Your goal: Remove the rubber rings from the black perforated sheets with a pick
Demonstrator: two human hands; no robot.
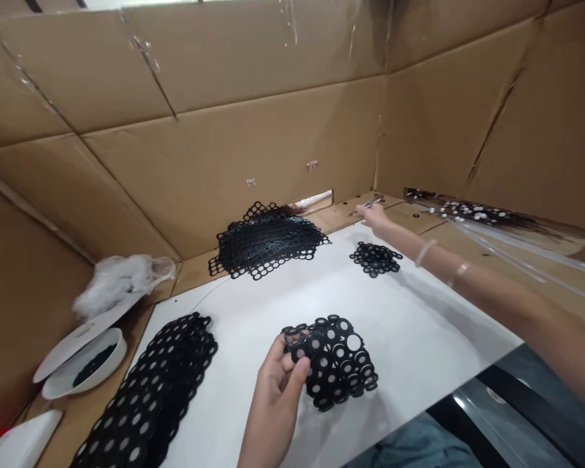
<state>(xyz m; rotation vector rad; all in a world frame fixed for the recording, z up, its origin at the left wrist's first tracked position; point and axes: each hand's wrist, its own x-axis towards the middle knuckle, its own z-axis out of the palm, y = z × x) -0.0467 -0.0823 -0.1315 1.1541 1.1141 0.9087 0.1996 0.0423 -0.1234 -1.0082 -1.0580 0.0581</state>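
Note:
Between the thumb and fingers of my left hand [277, 390] is a small stack of joined black rings [344, 364], held just over the white board. My right hand [376, 218] reaches to the far right edge of the board, its fingers closed on a slim shiny tool [358, 211] whose exact kind I cannot make out. Nearer than that hand lies a small heap of black rings [375, 259]. A large pile of joined ring sheets [268, 240] rests at the back. Along the left, long ring sheets [146, 396] lie stacked.
The white board [253, 305] covers the cardboard surface. Cardboard walls [273, 130] rise behind and at both sides. At left stand a white bowl [117, 351] with dark contents and a plastic bag [121, 279]. White strips [521, 234] extend at right.

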